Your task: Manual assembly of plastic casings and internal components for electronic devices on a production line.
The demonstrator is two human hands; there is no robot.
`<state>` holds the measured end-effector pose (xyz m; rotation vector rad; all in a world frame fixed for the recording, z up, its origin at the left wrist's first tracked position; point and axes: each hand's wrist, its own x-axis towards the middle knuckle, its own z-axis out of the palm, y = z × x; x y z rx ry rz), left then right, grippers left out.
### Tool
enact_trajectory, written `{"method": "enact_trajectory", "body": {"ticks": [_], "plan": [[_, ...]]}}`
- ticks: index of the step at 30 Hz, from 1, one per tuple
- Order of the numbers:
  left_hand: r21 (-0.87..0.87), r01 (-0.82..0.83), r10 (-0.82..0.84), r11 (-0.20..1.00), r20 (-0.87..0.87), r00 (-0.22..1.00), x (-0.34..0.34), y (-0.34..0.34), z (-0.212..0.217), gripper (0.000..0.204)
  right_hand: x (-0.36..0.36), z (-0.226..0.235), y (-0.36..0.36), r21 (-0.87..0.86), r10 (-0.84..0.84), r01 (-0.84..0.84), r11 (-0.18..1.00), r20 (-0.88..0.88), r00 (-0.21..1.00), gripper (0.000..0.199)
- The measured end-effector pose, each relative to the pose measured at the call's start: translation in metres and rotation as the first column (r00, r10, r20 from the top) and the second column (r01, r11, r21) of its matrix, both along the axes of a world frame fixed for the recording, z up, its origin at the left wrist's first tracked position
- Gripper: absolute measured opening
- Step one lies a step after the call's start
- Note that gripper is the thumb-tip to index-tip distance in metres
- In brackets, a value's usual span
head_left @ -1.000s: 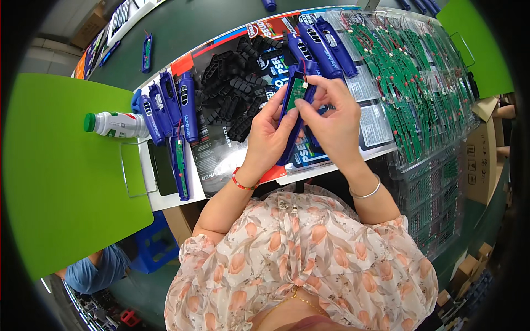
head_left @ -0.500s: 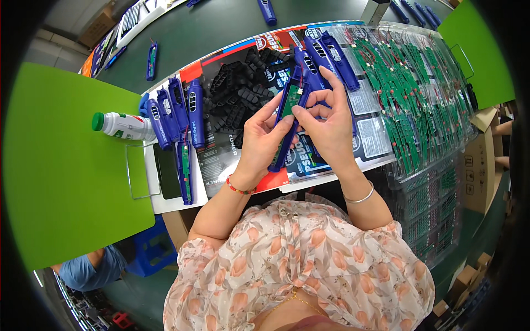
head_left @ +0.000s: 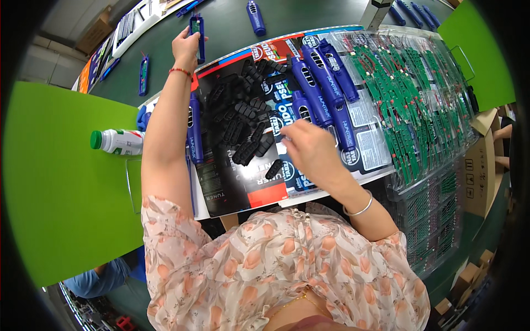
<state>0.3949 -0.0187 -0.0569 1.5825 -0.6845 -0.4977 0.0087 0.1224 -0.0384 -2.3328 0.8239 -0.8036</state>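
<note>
My left hand (head_left: 186, 48) is stretched out to the far left, closed on a long blue plastic casing half (head_left: 201, 51). A green circuit board (head_left: 196, 26) lies inside that casing. My right hand (head_left: 314, 151) hovers low over the front of the work surface, its fingers curled inward. Whatever it holds, if anything, is hidden. Just beside it are black molded pads (head_left: 243, 113) in a loose pile, with one pad (head_left: 274, 169) apart near the front. Several blue casings (head_left: 320, 83) lie together just beyond the right hand.
Circuit boards (head_left: 395, 99) with wires cover clear trays on the right. Green panels (head_left: 72, 182) flank both sides; a white bottle with a green cap (head_left: 118, 142) lies at left. Another blue casing (head_left: 255, 18) and a casing with a board (head_left: 143, 75) rest on the dark green table.
My left hand has carried the casing with the board from the middle to the far left. My right hand has let go of it and moved down toward me.
</note>
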Motion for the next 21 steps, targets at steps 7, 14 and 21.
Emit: {"method": "enact_trajectory", "body": {"ticks": [7, 14, 21], "plan": [[0.207, -0.134, 0.056, 0.969, 0.346, 0.937, 0.072, -0.068, -0.078, 0.047, 0.029, -0.017, 0.007, -0.156, 0.233, -0.257, 0.954, -0.154, 0.96, 0.012], [0.524, -0.474, -0.062, 0.708, 0.715, 0.697, 0.034, -0.069, -0.039, 0.05, 0.022, 0.006, 0.0, -0.127, 0.18, -0.216, 0.968, -0.244, 0.953, 0.018], [0.287, -0.311, -0.15, 0.906, 0.905, 0.397, -0.064, -0.098, -0.025, 0.045, 0.007, 0.024, -0.015, 0.142, 0.024, -0.029, 0.989, 0.037, 0.999, 0.026]]}}
